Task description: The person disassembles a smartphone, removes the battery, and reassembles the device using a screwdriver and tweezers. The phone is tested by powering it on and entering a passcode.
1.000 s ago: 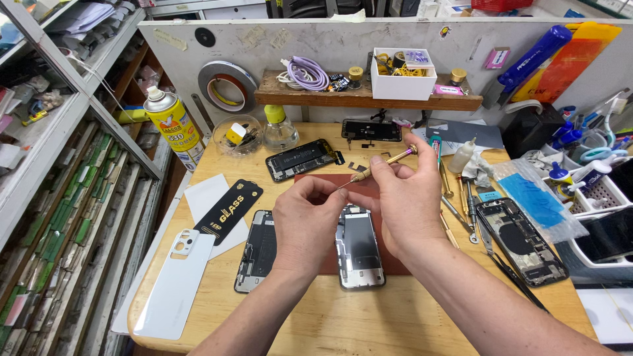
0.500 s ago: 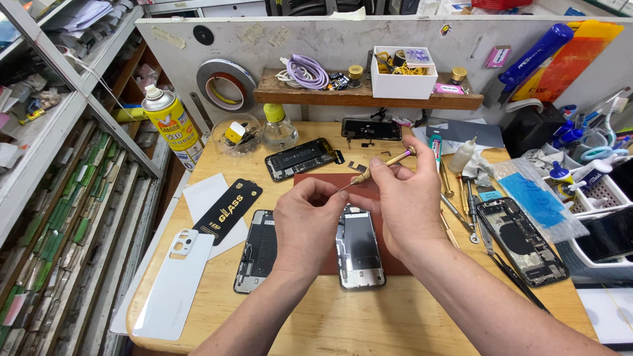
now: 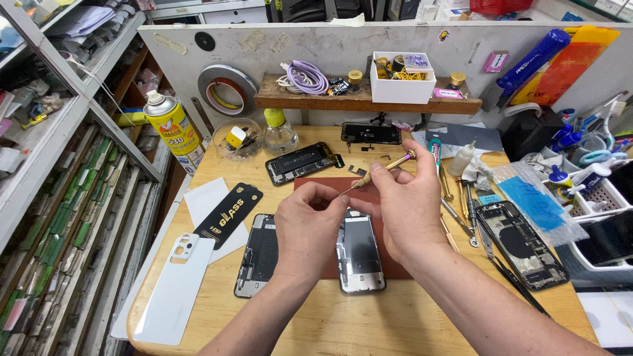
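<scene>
My right hand (image 3: 402,204) grips a small brass-coloured screwdriver (image 3: 379,170), its tip pointing left toward my left fingertips. My left hand (image 3: 308,224) is pinched shut right at that tip; whatever it pinches is too small to see. Both hands hover over an opened phone body (image 3: 361,252) with a silver plate, which lies on a dark red mat (image 3: 326,184). To its left lies a second opened phone frame (image 3: 257,254).
A yellow spray can (image 3: 170,128) stands at the back left, a white back cover (image 3: 173,289) at the front left. Another opened phone (image 3: 519,242), tweezers and screwdrivers lie to the right. A wooden shelf (image 3: 362,103) with a white box runs along the back.
The screwdriver has tilted slightly and its tip has closed in on my left fingertips. Both hands stay over the phone body.
</scene>
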